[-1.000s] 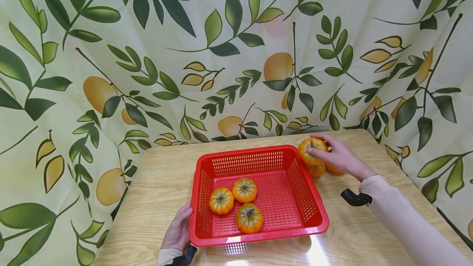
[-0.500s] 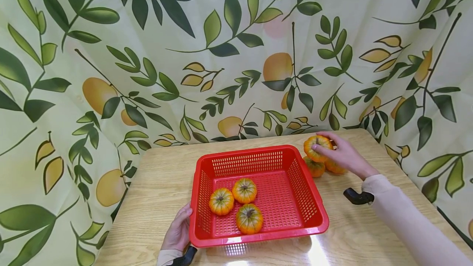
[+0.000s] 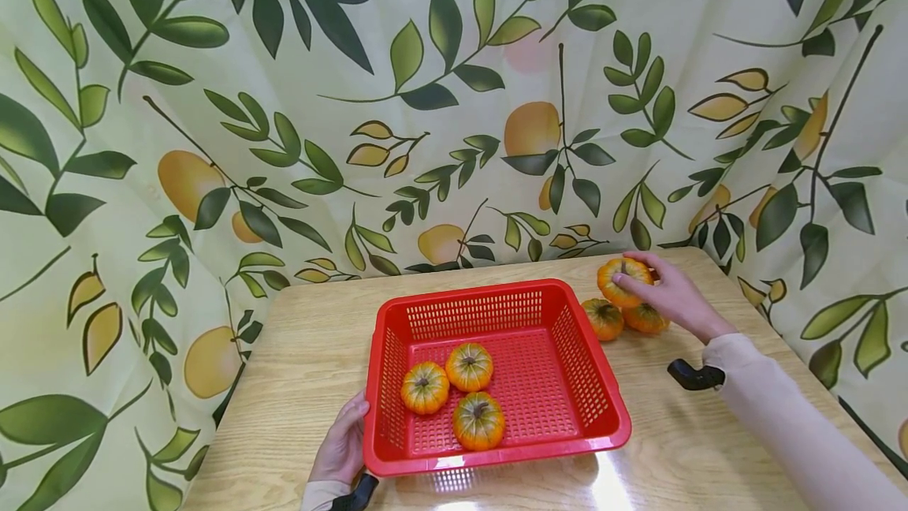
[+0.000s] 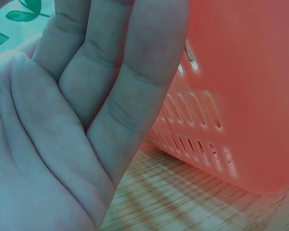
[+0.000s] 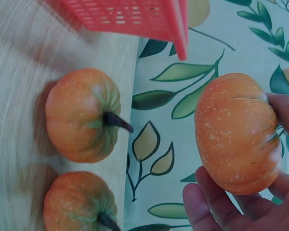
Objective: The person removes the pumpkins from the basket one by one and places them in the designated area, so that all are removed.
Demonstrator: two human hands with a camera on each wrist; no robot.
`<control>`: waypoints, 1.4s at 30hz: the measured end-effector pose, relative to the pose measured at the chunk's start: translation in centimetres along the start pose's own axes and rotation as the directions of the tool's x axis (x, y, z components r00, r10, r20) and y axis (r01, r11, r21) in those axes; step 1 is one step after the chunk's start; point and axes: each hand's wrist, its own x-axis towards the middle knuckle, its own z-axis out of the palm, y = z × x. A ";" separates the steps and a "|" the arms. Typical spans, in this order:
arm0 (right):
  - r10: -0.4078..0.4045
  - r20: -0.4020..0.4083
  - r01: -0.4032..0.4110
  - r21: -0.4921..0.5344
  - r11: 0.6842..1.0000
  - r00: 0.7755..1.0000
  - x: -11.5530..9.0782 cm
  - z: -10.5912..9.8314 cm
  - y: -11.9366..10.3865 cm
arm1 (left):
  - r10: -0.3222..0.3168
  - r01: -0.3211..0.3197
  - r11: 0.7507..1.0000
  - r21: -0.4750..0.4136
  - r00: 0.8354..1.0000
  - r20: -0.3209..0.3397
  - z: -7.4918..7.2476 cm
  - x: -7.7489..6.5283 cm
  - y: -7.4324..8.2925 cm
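Observation:
My right hand point(image 3: 670, 294) holds a small orange pumpkin point(image 5: 238, 134) between thumb and fingers, raised above the far right of the table. Below it, two more pumpkins sit on the wood beside the basket: one nearer the basket point(image 3: 603, 318) and one partly covered by the held pumpkin and hand point(image 3: 644, 320). My left hand point(image 3: 342, 440) rests against the left side of a red plastic basket point(image 3: 496, 460), its fingers fairly straight along the wall point(image 4: 250, 96) in the left wrist view. Inside the basket, toward its left, lie three pumpkins point(image 3: 470, 367) with stems up.
The light wooden table point(image 3: 312, 337) extends around the basket. A cloth printed with leaves and fruit point(image 3: 454, 140) hangs behind the table and along its sides. The basket's right rim point(image 3: 599, 361) stands between its inside and the two pumpkins on the table.
My right hand has moved right and slightly up with the pumpkin, away from the basket's rim, uncovering more of the two pumpkins below. My left hand and the basket have stayed put.

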 end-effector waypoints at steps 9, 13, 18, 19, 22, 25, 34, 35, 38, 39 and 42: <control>0.021 -0.023 -0.020 0.022 1.000 1.000 0.3 -0.4 1.6 | 0.007 -0.007 1.000 -0.006 1.000 0.020 -0.2 0.0 -0.1; 0.028 -0.031 -0.027 0.019 0.999 0.999 0.4 -0.5 2.1 | 0.008 -0.008 1.000 -0.017 1.000 0.025 -0.2 0.0 -0.1; 0.026 -0.055 -0.026 -0.001 1.000 0.998 0.5 -0.9 2.6 | 0.011 -0.010 1.000 -0.019 1.000 0.019 -0.2 0.0 -0.1; 0.027 -0.058 -0.027 -0.004 1.000 0.998 0.5 -0.9 2.7 | 0.011 -0.011 1.000 -0.019 1.000 0.018 -0.2 0.0 -0.1; 0.036 -0.060 -0.036 -0.002 0.999 0.998 0.4 -1.2 3.0 | 0.014 -0.013 1.000 -0.022 1.000 0.020 -0.2 0.0 -0.1; 0.047 -0.058 -0.046 0.011 0.999 0.997 0.4 -1.5 3.4 | 0.014 -0.013 1.000 -0.025 1.000 0.021 -0.3 0.0 -0.1; 0.060 -0.114 -0.061 -0.002 0.998 0.992 0.5 -2.2 4.6 | 0.007 -0.007 1.000 -0.017 1.000 0.017 -0.3 0.0 -0.1; 0.052 -0.124 -0.053 -0.006 0.999 0.991 0.5 -2.2 4.8 | 0.008 -0.008 1.000 -0.019 1.000 0.017 -0.3 0.0 -0.1; 0.035 -0.141 -0.037 -0.012 0.999 0.989 0.4 -2.4 5.1 | 0.011 -0.011 1.000 -0.020 1.000 0.020 -0.2 0.0 -0.1; 0.031 -0.143 -0.033 -0.012 0.999 0.989 0.4 -2.5 5.3 | 0.012 -0.012 1.000 -0.021 1.000 0.021 -0.2 0.0 -0.1; 0.032 -0.141 -0.033 -0.010 0.999 0.989 0.2 -2.7 5.7 | 0.015 -0.014 1.000 -0.022 1.000 0.024 -0.3 0.0 -0.2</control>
